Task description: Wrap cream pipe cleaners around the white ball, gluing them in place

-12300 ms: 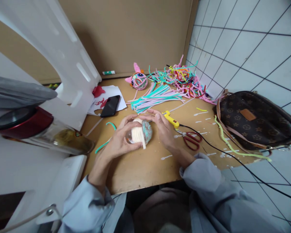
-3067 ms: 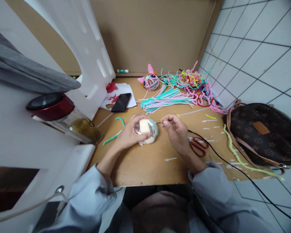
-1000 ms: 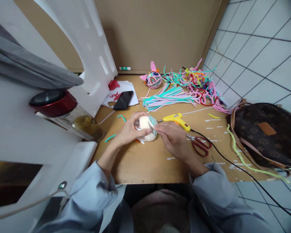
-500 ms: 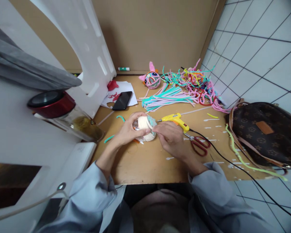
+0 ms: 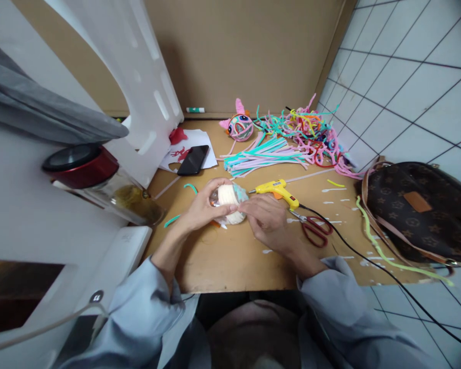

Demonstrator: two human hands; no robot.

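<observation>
A small clear ball banded with cream fuzzy strips (image 5: 226, 195) and a patch of pale teal is held above the table. My left hand (image 5: 203, 206) wraps around its left side, thumb across the front. On the ball's right side, my right hand (image 5: 267, 215) is closed in a pinch, fingertips meeting the left thumb. What sits between those fingertips is hidden, though it is at the cream strips. Just beyond my right hand lies a yellow glue gun (image 5: 276, 189), and red-handled scissors (image 5: 317, 230) rest to its right.
Behind are teal and pink pipe cleaners (image 5: 265, 156), a tangled heap (image 5: 311, 128) and a finished-looking pink-eared ball (image 5: 241, 126). A phone (image 5: 193, 160) lies on paper at left, near a glass bottle (image 5: 134, 202). A brown handbag (image 5: 418, 210) stands right; the glue gun's black cord (image 5: 353, 246) crosses there.
My right fingertips have shifted slightly left, closer to my left thumb. A cream strand that arched off the ball now lies flatter or is covered. My left hand keeps its hold.
</observation>
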